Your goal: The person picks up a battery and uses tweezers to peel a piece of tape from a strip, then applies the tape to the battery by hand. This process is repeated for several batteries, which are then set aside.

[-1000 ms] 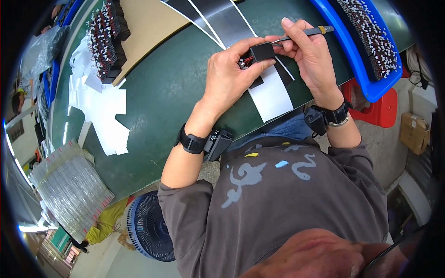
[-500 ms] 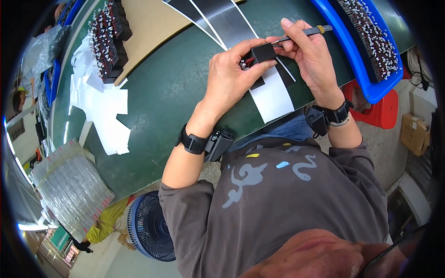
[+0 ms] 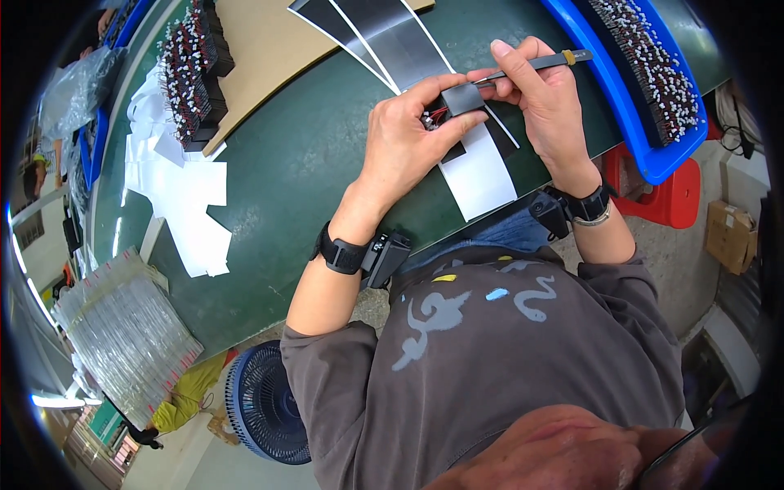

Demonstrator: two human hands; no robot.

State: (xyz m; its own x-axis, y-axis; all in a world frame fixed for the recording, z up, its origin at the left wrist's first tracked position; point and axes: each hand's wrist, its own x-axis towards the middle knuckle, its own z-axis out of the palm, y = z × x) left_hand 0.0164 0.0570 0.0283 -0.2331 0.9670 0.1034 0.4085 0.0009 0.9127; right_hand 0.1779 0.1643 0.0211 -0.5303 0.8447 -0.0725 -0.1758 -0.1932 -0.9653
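Between the thumb and fingers of my left hand (image 3: 404, 131) is a small black box-shaped part (image 3: 464, 99), with red wires showing at its left end. My right hand (image 3: 545, 102) is closed around a pair of dark tweezers (image 3: 539, 63) with a yellowish band near the back end. The tweezers' tips meet the right side of the black part; whether they grip anything there is too small to tell. Below both hands lies a white strip (image 3: 480, 178) on the green table, partly over a dark sheet.
A blue tray (image 3: 612, 90) at the right holds rows of black parts with white-tipped wires. More such parts (image 3: 192, 82) stand at the left by a brown board (image 3: 269, 57). White paper scraps (image 3: 184, 196), dark sheets (image 3: 384, 33), a red stool (image 3: 682, 196) and a fan (image 3: 265, 400) are around.
The black part has tilted slightly in my left hand, so its top face looks lighter. My right hand and the tweezers have shifted a little to the left.
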